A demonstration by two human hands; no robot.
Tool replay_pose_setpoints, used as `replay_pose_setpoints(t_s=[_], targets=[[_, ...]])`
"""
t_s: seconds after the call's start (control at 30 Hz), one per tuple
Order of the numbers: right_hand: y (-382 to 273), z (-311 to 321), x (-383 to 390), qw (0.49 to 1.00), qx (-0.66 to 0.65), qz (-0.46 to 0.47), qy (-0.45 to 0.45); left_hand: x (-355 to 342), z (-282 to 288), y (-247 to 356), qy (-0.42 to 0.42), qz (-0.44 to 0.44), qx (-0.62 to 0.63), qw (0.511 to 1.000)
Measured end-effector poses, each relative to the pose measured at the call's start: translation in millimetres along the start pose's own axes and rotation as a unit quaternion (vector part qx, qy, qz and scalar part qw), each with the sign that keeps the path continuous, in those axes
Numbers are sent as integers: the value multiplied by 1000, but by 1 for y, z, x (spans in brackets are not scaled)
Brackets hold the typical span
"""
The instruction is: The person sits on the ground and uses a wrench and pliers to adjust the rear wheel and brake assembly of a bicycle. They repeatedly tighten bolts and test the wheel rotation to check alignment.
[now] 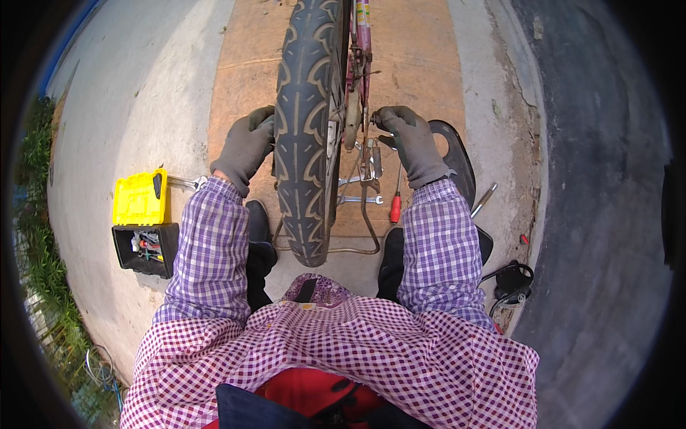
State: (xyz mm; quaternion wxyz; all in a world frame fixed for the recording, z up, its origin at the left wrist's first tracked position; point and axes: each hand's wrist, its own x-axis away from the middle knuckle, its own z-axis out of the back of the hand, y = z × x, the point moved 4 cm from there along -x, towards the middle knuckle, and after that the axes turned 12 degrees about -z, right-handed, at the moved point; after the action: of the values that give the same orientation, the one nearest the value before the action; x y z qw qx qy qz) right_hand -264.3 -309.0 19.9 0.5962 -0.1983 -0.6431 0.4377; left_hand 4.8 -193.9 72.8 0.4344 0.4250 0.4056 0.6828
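A bicycle wheel with a black, tan-patterned tire (307,129) stands upright in front of me. My left hand (246,146), in a grey glove, is closed at the wheel's left side; its fingertips are hidden by the tire. On the other side, my gloved right hand (413,139) is closed near the axle, beside the pinkish bike frame (364,39). What either hand grips is not clear. Below the axle, a bent metal stand (373,227) reaches the ground. A wrench (359,199) and a red-handled screwdriver (396,207) lie close by on the ground.
Left of me sits an open black toolbox (144,270) with a yellow lid (139,198) and several tools inside. A black curved plate (463,163), a metal-shafted tool (484,199) and a black device with a cord (513,281) lie to the right. Plants (39,229) line the left edge.
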Motion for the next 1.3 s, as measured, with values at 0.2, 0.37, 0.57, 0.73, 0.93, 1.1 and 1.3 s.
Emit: replay_pose_setpoints(t_s=[0.2,0.37,0.57,0.73,0.93,1.1,1.3], targets=[[2,-3,1,999,43,-15,11,-3,2,-4,4,27,0,1000],[3,-3,-2,995,-40,-86,33,-8,3,-14,-15,58,-27,998],[-1,-5,5,1000,-14,20,-10,-8,2,-18,0,-7,-18,1000],[0,-3,-3,994,104,-40,14,-6,2,-6,-2,35,-37,999],[1,-3,2,998,-58,-38,-11,1,-1,8,0,-13,-46,999],[2,-3,3,996,-67,-13,-58,-1,-1,7,-13,12,-58,998],[3,-7,-2,997,68,-42,17,-2,-3,6,-13,23,-60,998]])
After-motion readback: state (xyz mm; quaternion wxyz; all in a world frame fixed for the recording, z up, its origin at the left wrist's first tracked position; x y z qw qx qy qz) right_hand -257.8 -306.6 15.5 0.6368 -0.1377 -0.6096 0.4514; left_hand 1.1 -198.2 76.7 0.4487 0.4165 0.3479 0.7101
